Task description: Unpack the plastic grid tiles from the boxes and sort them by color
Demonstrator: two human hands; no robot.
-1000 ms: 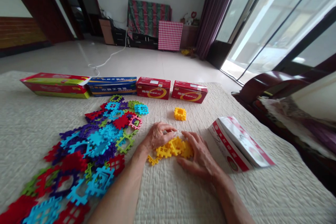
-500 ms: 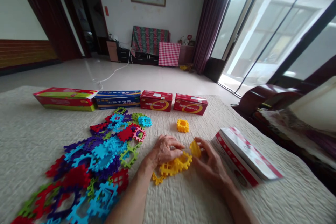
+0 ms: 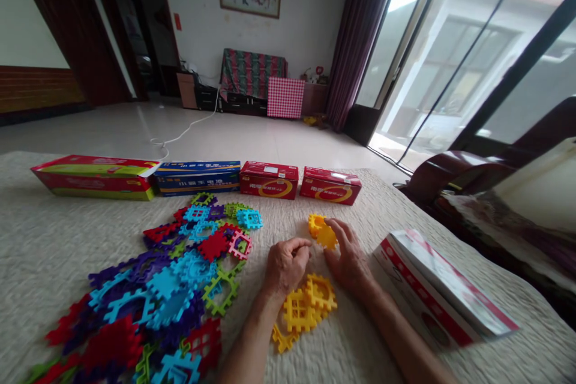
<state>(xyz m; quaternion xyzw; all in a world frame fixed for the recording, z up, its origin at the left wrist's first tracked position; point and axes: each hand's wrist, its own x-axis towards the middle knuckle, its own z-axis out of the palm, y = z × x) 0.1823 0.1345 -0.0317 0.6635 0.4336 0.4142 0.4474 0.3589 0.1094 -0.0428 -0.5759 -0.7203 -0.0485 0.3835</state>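
Observation:
My right hand (image 3: 351, 258) pinches a solid yellow interlocking building piece (image 3: 327, 237) by its edge. That piece sits against a small yellow stack (image 3: 315, 223) of similar pieces on the cloth; whether it touches the stack, I cannot tell. My left hand (image 3: 288, 261) is closed with fingers curled in, beside the right hand, and no piece shows in it. Below both hands lies a loose group of yellow pieces, among them a window-shaped piece (image 3: 299, 310) and a square one with a round hole (image 3: 321, 292).
A wide pile of red, purple, blue and green pieces (image 3: 173, 288) spreads out on the left. Along the back stand a red-green box (image 3: 96, 177), a blue box (image 3: 198, 179) and two red boxes (image 3: 269, 180). A white-red box (image 3: 443, 291) lies at right.
My right hand has moved forward with the yellow piece, up to the small yellow stack. My left hand has lifted off the loose yellow group and curled closed. The view has shifted slightly.

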